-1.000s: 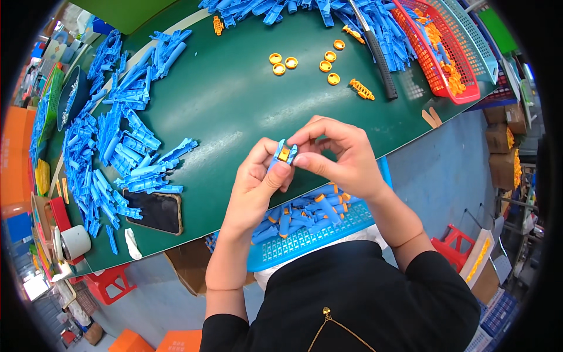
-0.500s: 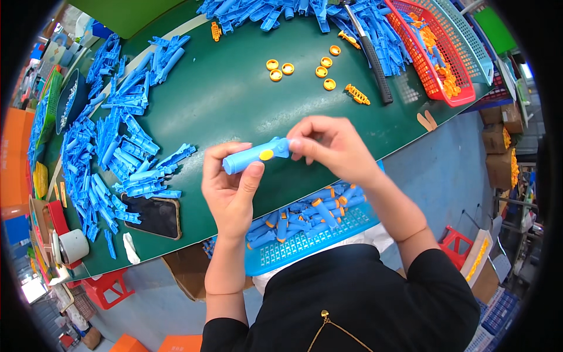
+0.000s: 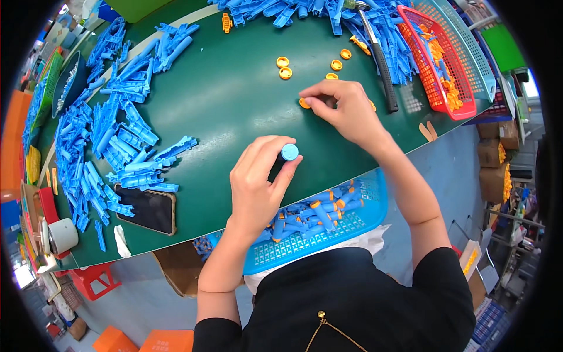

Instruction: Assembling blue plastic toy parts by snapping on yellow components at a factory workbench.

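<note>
Near the person, a blue basket [image 3: 275,253] at the bench's edge holds a heap of blue cylinders [image 3: 322,215], many with orange ends. At the far right of the green bench [image 3: 234,105], a red basket [image 3: 462,114] carries orange parts [image 3: 450,94] with a few blue pieces among them; a pale teal basket [image 3: 469,50] stands right against its outer side. At the far left, a dark bowl [image 3: 76,75] contains small whitish bits, too small to make out.

The left grip [image 3: 258,176] is curled around a blue tube [image 3: 290,152], thumb on one side and fingers on the other, its round end facing up toward the camera. The tube is above the near half of the bench, roughly in front of the person's chest. The right grip [image 3: 355,108] is nearly closed, thumb and forefinger pinching an orange cap [image 3: 304,103] farther out; whether that cap touches the bench cannot be told. Beyond it lie two loose caps [image 3: 285,73] side by side, and three more [image 3: 336,65] in a row to their right. Blue shell pieces [image 3: 135,123] spread in piles along the left side and far edge.
</note>
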`<action>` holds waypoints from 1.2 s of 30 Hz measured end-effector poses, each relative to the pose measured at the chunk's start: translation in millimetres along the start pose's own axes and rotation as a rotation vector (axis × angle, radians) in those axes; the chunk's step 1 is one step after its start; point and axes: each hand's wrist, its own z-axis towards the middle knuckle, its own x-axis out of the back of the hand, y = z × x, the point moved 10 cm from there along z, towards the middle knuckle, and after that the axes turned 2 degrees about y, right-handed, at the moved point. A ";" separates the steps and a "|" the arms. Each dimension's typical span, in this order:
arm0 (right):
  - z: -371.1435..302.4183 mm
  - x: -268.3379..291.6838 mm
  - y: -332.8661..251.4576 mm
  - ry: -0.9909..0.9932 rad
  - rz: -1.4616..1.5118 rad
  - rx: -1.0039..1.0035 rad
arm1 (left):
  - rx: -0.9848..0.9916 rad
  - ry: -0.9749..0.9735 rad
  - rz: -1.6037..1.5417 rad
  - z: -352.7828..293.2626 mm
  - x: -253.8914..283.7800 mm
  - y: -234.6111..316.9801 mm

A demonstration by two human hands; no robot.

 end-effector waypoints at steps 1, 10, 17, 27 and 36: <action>-2.8 4.5 -2.5 0.062 -0.055 0.067 | 0.001 -0.002 -0.008 0.0 -1.9 0.2; -20.7 8.0 -19.4 0.106 -0.288 0.254 | 0.002 -0.009 0.027 -1.0 -7.5 1.6; -47.9 7.2 -91.4 0.064 0.003 0.384 | -0.032 0.001 0.083 -2.7 -5.8 0.8; -53.1 0.8 -105.1 0.084 -0.165 0.464 | 0.033 -0.096 0.029 -5.3 -9.5 -7.1; -53.5 1.2 -107.4 0.091 -0.173 0.480 | 0.487 -0.356 -0.714 -10.8 -49.9 -24.8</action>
